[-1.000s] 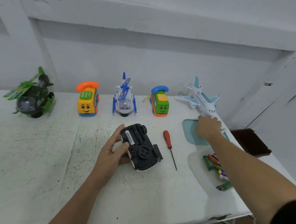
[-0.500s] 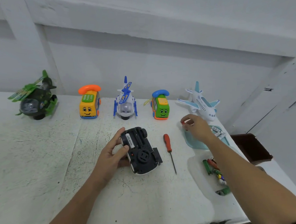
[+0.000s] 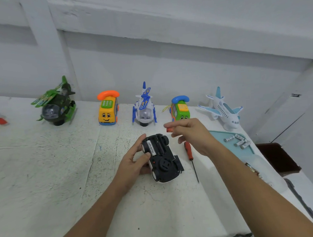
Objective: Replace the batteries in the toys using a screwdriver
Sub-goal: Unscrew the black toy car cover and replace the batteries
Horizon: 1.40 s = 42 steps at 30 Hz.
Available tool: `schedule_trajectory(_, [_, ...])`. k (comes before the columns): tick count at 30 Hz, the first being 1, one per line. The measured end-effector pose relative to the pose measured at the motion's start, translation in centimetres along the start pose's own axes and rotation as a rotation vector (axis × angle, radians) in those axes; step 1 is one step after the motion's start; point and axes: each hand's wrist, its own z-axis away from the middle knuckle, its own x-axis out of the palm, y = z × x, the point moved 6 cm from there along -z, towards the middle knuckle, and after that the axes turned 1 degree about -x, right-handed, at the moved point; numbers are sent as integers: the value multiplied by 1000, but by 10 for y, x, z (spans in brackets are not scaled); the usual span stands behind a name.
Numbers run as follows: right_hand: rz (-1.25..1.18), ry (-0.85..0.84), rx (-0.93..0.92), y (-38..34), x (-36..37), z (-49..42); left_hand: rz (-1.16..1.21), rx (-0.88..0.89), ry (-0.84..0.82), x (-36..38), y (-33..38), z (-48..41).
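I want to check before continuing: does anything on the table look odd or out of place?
Only the car lies upside down, its bay open with one battery inside; this fits the job. Nothing else stands out.

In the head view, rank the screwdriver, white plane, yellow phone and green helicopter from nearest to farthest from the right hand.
1. Screwdriver, on the table just beside the right hand.
2. White plane, back right.
3. Yellow phone, back row, left of centre.
4. Green helicopter, far left of the row.
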Motion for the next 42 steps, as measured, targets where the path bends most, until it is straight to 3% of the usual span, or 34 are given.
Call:
schedule_trajectory(8, [220, 8, -101, -12, 21, 3, 10, 6, -10, 0, 1, 0])
schedule_trajectory(16, [681, -112, -265, -4, 42, 1, 25, 6, -9, -1, -1, 0])
schedule_trajectory(24, [715, -115, -307, 7, 43, -8, 27, 2, 2, 0, 1, 1])
schedule_trajectory(42, [51, 1, -64, 36, 45, -1, 21, -7, 2, 1, 3, 2])
